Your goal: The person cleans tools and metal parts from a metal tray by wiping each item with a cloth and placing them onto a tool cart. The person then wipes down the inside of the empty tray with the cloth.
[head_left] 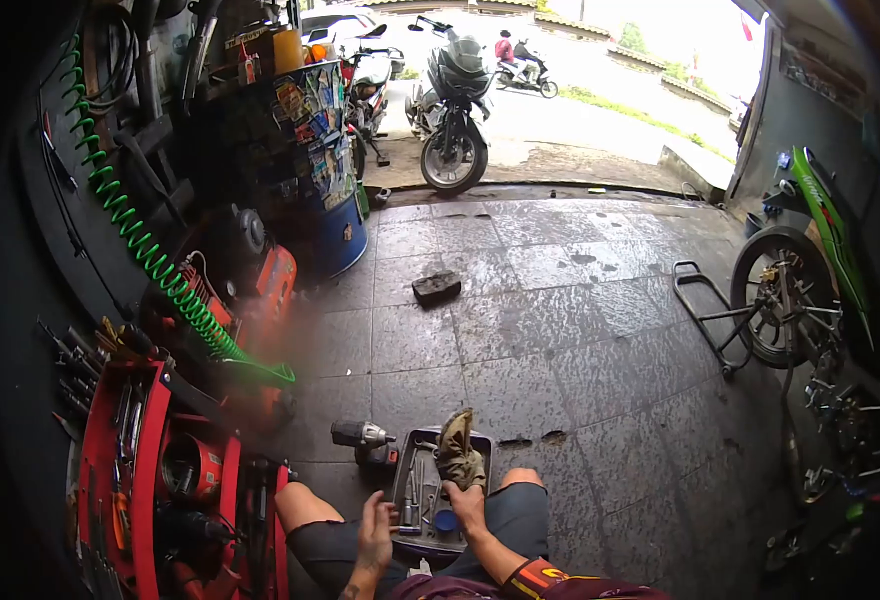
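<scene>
Cloth (459, 455), crumpled, brownish | right hand (467, 504): gripping | left hand (376, 530): open, beside rectangular tray (404, 472)

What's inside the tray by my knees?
The tray holds metal tools along its left side and a round blue item. The cloth in your right hand hides part of the inside; whatever lies there can't be seen.

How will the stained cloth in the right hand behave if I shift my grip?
The cloth looks floppy, bunched and creased beyond the right hand. Probably light, since one hand holds it up. Its dark stains may make it slightly slippery.
</scene>
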The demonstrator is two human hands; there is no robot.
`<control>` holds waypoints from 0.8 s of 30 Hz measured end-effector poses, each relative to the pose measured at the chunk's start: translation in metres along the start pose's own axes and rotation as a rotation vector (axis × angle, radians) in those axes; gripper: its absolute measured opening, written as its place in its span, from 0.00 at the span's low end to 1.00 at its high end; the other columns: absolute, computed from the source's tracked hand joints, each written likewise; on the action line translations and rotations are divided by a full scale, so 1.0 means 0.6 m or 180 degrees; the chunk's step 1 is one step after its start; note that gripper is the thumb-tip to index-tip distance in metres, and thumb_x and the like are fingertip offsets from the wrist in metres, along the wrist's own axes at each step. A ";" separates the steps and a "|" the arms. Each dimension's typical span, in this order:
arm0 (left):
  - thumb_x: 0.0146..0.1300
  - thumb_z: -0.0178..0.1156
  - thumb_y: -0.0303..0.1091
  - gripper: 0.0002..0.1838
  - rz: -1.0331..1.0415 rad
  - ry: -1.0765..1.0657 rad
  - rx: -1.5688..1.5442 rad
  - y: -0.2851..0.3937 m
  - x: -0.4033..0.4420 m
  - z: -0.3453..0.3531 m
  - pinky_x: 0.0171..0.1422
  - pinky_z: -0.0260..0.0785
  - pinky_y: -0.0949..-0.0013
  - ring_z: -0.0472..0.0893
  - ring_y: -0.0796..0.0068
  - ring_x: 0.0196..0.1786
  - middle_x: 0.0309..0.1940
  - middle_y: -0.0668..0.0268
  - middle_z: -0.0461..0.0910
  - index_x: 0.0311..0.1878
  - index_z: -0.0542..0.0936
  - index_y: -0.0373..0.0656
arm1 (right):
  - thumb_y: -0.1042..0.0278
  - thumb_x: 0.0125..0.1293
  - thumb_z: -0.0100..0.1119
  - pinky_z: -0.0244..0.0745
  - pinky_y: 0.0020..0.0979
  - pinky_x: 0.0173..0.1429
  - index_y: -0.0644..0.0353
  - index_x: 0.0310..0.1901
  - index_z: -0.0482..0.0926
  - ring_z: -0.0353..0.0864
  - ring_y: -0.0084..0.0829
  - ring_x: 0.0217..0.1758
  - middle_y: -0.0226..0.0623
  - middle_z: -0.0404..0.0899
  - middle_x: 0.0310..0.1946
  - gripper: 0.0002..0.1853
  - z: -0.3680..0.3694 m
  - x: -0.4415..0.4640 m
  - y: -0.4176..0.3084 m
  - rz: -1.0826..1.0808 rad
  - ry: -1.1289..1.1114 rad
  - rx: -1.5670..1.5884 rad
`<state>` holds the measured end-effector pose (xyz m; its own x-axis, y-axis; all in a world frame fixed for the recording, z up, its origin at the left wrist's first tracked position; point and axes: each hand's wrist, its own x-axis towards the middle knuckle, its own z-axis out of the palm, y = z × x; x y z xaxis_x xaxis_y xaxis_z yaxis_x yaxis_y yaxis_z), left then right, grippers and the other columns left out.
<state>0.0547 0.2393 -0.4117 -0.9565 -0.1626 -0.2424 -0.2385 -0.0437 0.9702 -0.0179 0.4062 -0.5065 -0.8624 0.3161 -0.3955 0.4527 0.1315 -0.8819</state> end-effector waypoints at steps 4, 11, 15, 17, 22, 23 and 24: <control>0.69 0.37 0.61 0.32 -0.1030 -0.0488 -0.1158 -0.077 0.057 0.081 0.52 0.69 0.71 0.76 0.74 0.49 0.46 0.65 0.75 0.61 0.67 0.44 | 0.60 0.62 0.58 0.71 0.28 0.39 0.70 0.44 0.76 0.73 0.24 0.33 0.35 0.79 0.31 0.18 -0.039 -0.101 -0.031 -0.0939 -0.1361 -0.0034; 0.69 0.47 0.50 0.21 -0.0791 -0.0282 -0.1827 -0.007 0.032 0.090 0.28 0.65 0.77 0.73 0.80 0.26 0.35 0.67 0.76 0.56 0.68 0.47 | 0.70 0.63 0.50 0.67 0.28 0.56 0.67 0.53 0.72 0.75 0.27 0.49 0.37 0.76 0.49 0.18 -0.154 -0.145 -0.080 -0.1177 -0.1129 0.1420; 0.68 0.53 0.41 0.17 -0.0376 -0.0335 -0.1611 0.027 0.014 0.071 0.17 0.56 0.81 0.67 0.83 0.16 0.27 0.67 0.73 0.56 0.65 0.48 | 0.75 0.56 0.52 0.63 0.29 0.61 0.69 0.58 0.67 0.72 0.41 0.59 0.51 0.73 0.55 0.25 -0.202 -0.112 -0.084 -0.0908 -0.1062 -0.0537; 0.67 0.54 0.39 0.18 -0.0851 -0.1222 -0.1186 0.045 0.000 0.058 0.20 0.59 0.82 0.69 0.86 0.20 0.25 0.67 0.73 0.56 0.65 0.46 | 0.75 0.64 0.48 0.61 0.32 0.65 0.64 0.66 0.57 0.68 0.34 0.62 0.44 0.69 0.58 0.28 -0.157 -0.153 -0.101 -0.1163 -0.1240 0.1315; 0.54 0.64 0.47 0.33 0.0413 -0.1481 0.1067 0.058 -0.016 0.037 0.56 0.66 0.64 0.78 0.66 0.53 0.46 0.49 0.78 0.59 0.70 0.40 | 0.62 0.71 0.47 0.73 0.32 0.49 0.64 0.63 0.59 0.77 0.29 0.43 0.37 0.75 0.42 0.23 -0.074 -0.185 -0.146 -0.0350 -0.1692 0.3047; 0.51 0.65 0.44 0.26 0.0247 -0.1657 0.1590 0.084 -0.031 0.034 0.49 0.68 0.64 0.80 0.67 0.45 0.39 0.53 0.80 0.51 0.74 0.38 | 0.58 0.71 0.46 0.72 0.30 0.42 0.64 0.59 0.61 0.74 0.26 0.35 0.34 0.73 0.34 0.22 -0.068 -0.182 -0.135 -0.0516 -0.1683 0.2790; 0.49 0.66 0.40 0.20 0.0110 -0.1869 0.2123 0.110 -0.045 0.031 0.42 0.70 0.64 0.81 0.69 0.38 0.31 0.56 0.81 0.42 0.77 0.36 | 0.56 0.71 0.45 0.72 0.29 0.38 0.64 0.57 0.62 0.72 0.25 0.30 0.33 0.72 0.30 0.21 -0.076 -0.184 -0.121 -0.0573 -0.1706 0.2648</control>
<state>0.0620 0.2590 -0.3411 -0.8533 0.3864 -0.3502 -0.0812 0.5649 0.8211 0.0547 0.4048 -0.3873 -0.9833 -0.1353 -0.1215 0.1800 -0.6272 -0.7578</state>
